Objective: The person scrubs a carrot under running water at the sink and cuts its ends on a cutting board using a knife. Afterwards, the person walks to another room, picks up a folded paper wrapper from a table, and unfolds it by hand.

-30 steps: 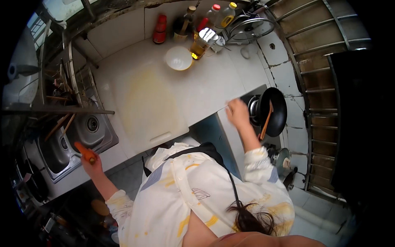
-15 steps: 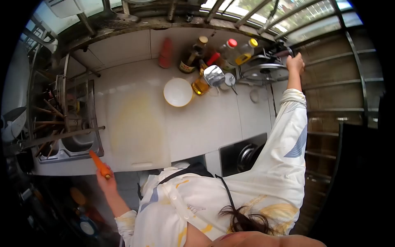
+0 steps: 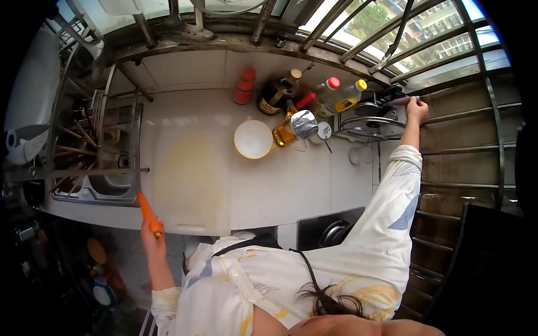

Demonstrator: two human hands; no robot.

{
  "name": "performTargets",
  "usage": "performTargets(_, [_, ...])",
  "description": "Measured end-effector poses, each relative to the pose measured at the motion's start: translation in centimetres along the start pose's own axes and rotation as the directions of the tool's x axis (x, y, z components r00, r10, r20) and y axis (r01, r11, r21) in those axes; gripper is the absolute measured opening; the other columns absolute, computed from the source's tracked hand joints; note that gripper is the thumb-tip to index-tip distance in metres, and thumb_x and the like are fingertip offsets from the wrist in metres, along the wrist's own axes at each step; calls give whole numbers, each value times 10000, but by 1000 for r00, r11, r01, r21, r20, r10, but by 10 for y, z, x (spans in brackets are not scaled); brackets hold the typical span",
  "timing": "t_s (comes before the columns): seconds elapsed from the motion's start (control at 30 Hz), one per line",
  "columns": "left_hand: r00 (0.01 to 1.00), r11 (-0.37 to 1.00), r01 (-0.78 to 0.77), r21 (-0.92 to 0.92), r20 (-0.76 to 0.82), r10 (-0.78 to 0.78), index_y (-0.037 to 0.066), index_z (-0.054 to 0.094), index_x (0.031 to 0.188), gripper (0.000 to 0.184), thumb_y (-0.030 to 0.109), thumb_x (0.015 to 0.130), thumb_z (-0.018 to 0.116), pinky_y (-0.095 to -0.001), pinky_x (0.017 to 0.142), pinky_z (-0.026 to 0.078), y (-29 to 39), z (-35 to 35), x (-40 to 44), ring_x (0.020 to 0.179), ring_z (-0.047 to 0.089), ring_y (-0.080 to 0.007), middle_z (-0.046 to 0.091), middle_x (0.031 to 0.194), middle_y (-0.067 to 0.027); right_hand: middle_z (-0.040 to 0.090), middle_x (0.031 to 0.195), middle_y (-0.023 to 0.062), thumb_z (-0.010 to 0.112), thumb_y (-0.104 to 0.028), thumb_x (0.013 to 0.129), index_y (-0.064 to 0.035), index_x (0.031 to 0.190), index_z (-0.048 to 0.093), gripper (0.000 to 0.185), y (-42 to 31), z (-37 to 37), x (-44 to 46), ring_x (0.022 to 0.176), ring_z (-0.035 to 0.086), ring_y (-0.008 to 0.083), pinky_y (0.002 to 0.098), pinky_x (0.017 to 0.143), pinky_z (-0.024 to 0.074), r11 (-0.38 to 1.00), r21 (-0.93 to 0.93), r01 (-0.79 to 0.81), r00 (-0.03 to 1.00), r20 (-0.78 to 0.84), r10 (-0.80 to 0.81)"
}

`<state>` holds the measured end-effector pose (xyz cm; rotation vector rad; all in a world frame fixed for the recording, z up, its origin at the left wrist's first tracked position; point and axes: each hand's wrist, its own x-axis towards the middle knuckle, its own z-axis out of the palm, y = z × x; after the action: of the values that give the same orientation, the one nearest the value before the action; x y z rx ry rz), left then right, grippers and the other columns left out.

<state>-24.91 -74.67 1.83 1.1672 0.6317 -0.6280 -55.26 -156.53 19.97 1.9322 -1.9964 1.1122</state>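
One carrot [image 3: 147,208] grasped in my left grip [image 3: 152,238], near the worktop's [image 3: 297,190] front edge; right grip [image 3: 416,111] beside the lid [image 3: 364,130], far right corner, its hold I can't tell: a careless tug could topple it.

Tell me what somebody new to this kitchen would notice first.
Probably the bright orange carrot in the left hand, held near the counter's front edge by the sink. Next, the yellow-rimmed white bowl, sitting on the counter in front of the dark sauce bottle. Then the right hand, far out to the right beside the glass lid; what it touches is too small to tell.
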Motion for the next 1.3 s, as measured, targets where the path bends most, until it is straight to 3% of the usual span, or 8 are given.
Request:
performTargets(0.27, [986, 984, -62, 167, 162, 35, 43, 445, 1218, 358, 177, 886, 457, -283, 699, 489, -3, 11, 0, 812, 538, -158, 524, 1021, -62, 586, 879, 164, 655, -244, 768, 54, 959, 480, 395, -70, -141, 9, 787, 596, 281, 351, 716, 483, 859, 449, 246, 862, -507, 18])
performTargets(0.4, [963, 865, -77, 496, 262, -65, 64, 345, 1315, 455, 101, 871, 438, -294, 674, 497, -6, 9, -3, 801, 542, -145, 508, 1033, -58, 536, 899, 155, 648, -204, 819, 79, 1006, 439, 398, -104, -234, -26, 770, 552, 239, 303, 702, 473, 805, 304, 510, 711, -675, -197])
performTargets(0.53, [730, 545, -608, 578, 677, 96, 56, 269, 1366, 617, 26, 793, 497, -339, 735, 495, -25, 1, 25, 911, 562, -253, 470, 1147, -123, 528, 833, 133, 552, -120, 884, 71, 1038, 393, 292, -161, -303, -125, 657, 527, 185, 278, 662, 467, 457, 532, 713, 675, -698, -240])
performTargets(0.6, [411, 64, -908, 414, 852, 325, 61, 235, 1385, 685, 32, 762, 521, -395, 820, 466, -52, -5, 67, 974, 537, -332, 450, 1192, -186, 535, 782, 108, 519, -123, 905, 38, 1004, 437, 207, -183, -313, -187, 607, 516, 164, 259, 628, 472, 375, 729, 573, 805, -587, -90])
performTargets(0.77, [651, 249, -757, 604, 726, 221, 67, 200, 1399, 727, 34, 749, 526, -426, 929, 389, -51, 33, 76, 1081, 447, -383, 414, 1194, -230, 560, 799, 29, 516, -169, 924, -22, 1011, 542, 173, -208, -284, -332, 699, 534, 122, 211, 635, 447, 161, 979, -125, 987, 140, -85])
performTargets(0.83, [688, 238, -726, 645, 679, 257, 70, 206, 1397, 730, 36, 746, 533, -436, 940, 372, -61, 37, 85, 1099, 426, -386, 409, 1187, -229, 578, 875, 31, 542, -168, 916, -46, 1055, 561, 186, -218, -262, -385, 814, 532, 108, 221, 746, 429, 463, 885, -45, 955, 174, -240])
performTargets(1.1, [613, 43, -751, 659, 672, 415, 99, 297, 1361, 695, 63, 725, 575, -473, 949, 334, -87, 32, 101, 1117, 376, -386, 329, 1254, -202, 585, 913, 41, 719, -69, 752, -51, 994, 530, 308, -206, -238, -580, 719, 489, 105, 221, 637, 409, 579, 794, 182, 885, 124, -449])
performTargets(1.3, [628, 59, -769, 637, 735, 255, 145, 373, 1329, 667, 133, 710, 623, -483, 964, 331, -88, 26, 103, 1117, 359, -448, 295, 1268, -232, 488, 870, 110, 699, -25, 700, -25, 909, 471, 310, -105, -197, -691, 701, 502, 207, 301, 619, 443, 764, 643, 52, 724, 503, -473])
